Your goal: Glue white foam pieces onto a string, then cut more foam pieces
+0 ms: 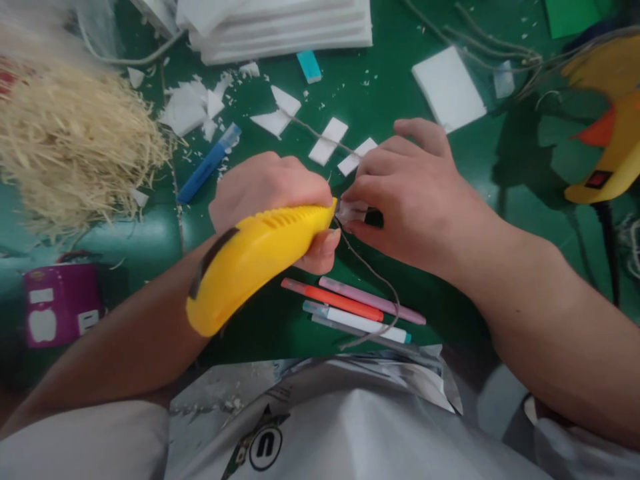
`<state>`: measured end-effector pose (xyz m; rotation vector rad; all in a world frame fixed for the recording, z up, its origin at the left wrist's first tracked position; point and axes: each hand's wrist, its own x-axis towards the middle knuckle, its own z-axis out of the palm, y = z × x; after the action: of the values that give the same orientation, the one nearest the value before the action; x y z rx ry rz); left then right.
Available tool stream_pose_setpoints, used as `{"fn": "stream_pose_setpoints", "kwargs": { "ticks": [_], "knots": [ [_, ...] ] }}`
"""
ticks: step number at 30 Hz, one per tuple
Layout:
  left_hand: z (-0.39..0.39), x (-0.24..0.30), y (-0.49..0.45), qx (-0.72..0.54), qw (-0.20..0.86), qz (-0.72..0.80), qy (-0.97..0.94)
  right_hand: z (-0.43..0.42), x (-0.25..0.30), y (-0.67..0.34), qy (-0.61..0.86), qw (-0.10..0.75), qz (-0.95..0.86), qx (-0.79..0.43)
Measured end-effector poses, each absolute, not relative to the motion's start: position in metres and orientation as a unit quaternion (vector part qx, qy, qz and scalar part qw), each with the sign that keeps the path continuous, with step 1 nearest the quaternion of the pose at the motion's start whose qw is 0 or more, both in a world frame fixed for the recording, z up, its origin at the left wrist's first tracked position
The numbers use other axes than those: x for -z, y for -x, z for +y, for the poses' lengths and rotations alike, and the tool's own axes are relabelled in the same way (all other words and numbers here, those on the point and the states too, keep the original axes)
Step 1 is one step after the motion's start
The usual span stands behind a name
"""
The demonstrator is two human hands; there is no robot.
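Note:
My left hand (pixel 273 183) is closed around a yellow utility knife (pixel 265 247), its ribbed handle slanting down to the left. The knife's front end points at the fingertips of my right hand (pixel 405 183); its blade is hard to make out. Thumb and fingers of my right hand pinch a small whitish piece (pixel 351 212), partly hidden by the fingers. A thin grey-brown string (pixel 377 273) runs from beside that piece down across the pens. More string passes over two small white foam strips (pixel 328 141) and on under my right hand.
Several pens (pixel 345 300) lie near the front edge. Left are a blue pen-like tool (pixel 209 163), straw-like shreds (pixel 75 147) and a purple box (pixel 63 303). Foam sheets (pixel 290 30) are stacked behind. A white foam block (pixel 449 89) and yellow glue gun (pixel 613 147) lie right.

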<state>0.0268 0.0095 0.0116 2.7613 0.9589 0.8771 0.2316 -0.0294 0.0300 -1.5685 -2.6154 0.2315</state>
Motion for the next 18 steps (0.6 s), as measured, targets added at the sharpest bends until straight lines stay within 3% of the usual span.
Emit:
{"fn": "stream_pose_setpoints", "kwargs": {
  "ticks": [4, 9, 14, 18],
  "knots": [
    [0.007, -0.010, -0.022, -0.366, 0.050, 0.207, -0.906, -0.029, -0.031, -0.231, 0.515, 0.036, -0.853, -0.075],
    [0.005, -0.009, -0.020, -0.345, 0.039, 0.204, -0.915, -0.028, -0.034, -0.229, 0.530, 0.014, -0.842, -0.099],
    [0.005, -0.005, -0.026, -0.391, -0.026, 0.170, -0.904, -0.029, -0.028, -0.233, 0.510, 0.057, -0.854, -0.080],
    [0.009, -0.001, -0.028, -0.407, -0.015, 0.140, -0.903, -0.028, -0.021, -0.237, 0.497, 0.100, -0.858, -0.080]
  ]
}}
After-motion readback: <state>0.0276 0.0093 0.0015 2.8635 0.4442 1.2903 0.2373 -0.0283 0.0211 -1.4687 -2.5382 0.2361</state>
